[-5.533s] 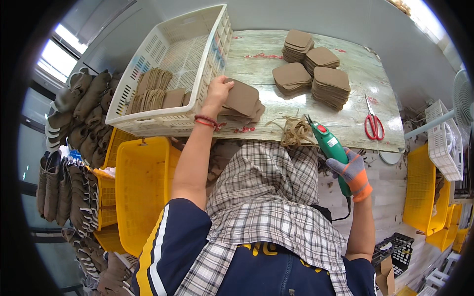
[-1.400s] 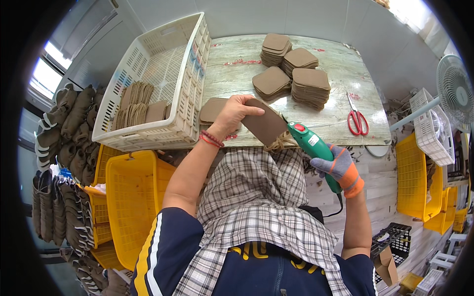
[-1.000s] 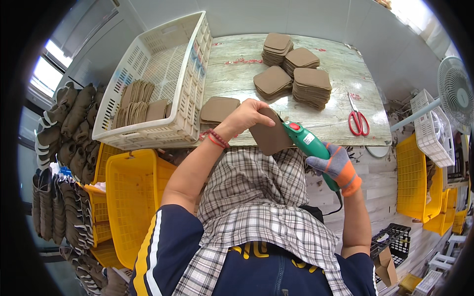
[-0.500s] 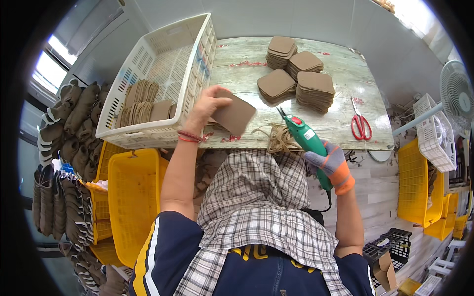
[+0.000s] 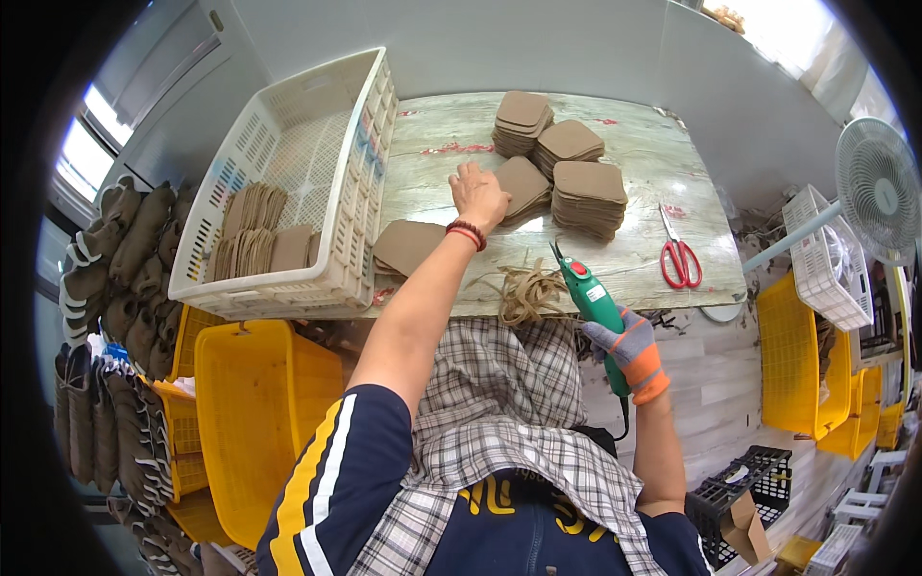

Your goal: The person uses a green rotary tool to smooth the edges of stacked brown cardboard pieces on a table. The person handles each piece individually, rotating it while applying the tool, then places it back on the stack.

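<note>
Lying flat on the marbled grey-green tabletop (image 5: 634, 259) just above the centre of the frame, a rounded brown leather-like cut piece (image 5: 523, 185) is touched by the left hand (image 5: 479, 195), whose fingers are spread and pressed down along its left edge; whether the piece is actually gripped cannot be told. Just right of and above it, three stacks of similar brown cut pieces (image 5: 576, 168) are seen, the nearest touching or overlapping it. A red beaded bracelet (image 5: 467, 231) is worn on the left wrist. Below and left of the hand, a low pile of brown pieces (image 5: 408, 247) is set at the table's near edge, beside a large white plastic lattice crate (image 5: 360, 192) in which more brown pieces are stood on edge. To the lower right, a green electric cutting tool with a red button (image 5: 595, 305) is clasped firmly by the right hand (image 5: 626, 348), which is covered by a grey and orange glove, the tool's tip pointed up toward a tangle of tan trimmings (image 5: 526, 291). Red-handled scissors (image 5: 679, 255) are laid further right. Yellow plastic bins (image 5: 254, 403) are placed at lower left.
</note>
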Tool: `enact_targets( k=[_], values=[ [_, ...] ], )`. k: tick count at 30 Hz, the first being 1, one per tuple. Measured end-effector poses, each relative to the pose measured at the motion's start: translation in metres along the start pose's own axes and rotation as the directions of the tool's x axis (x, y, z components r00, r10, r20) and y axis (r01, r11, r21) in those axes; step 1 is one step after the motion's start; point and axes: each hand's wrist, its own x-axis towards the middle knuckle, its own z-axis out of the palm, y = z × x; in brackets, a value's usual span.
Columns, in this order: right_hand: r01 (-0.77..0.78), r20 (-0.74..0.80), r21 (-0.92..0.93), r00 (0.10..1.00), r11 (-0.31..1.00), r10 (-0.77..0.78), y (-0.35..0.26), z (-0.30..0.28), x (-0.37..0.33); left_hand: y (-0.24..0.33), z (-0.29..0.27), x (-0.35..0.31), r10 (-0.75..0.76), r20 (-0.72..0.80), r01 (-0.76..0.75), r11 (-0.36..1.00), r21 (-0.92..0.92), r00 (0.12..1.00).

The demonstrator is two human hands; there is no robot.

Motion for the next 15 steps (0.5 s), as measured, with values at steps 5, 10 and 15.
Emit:
enact_targets(
  k=[5, 10, 15],
  values=[
    [0.015, -0.018, -0.055, 1.000, 0.998, -0.016, -0.001, 0.002, 0.002, -0.002, 0.003, -0.008, -0.088, -0.177, 0.018, 0.931, -0.365, 0.980],
    [0.046, -0.070, -0.122, 0.996, 0.991, -0.055, -0.008, 0.011, 0.004, 0.000, -0.008, -0.029, -0.274, 0.152, 0.166, 0.029, -0.986, 0.950],
    [0.127, -0.148, -0.132, 0.978, 0.983, -0.147, -0.015, 0.019, 0.003, 0.032, -0.038, -0.063, -0.159, 0.338, 0.096, -0.773, -0.627, 0.928]
  ],
)
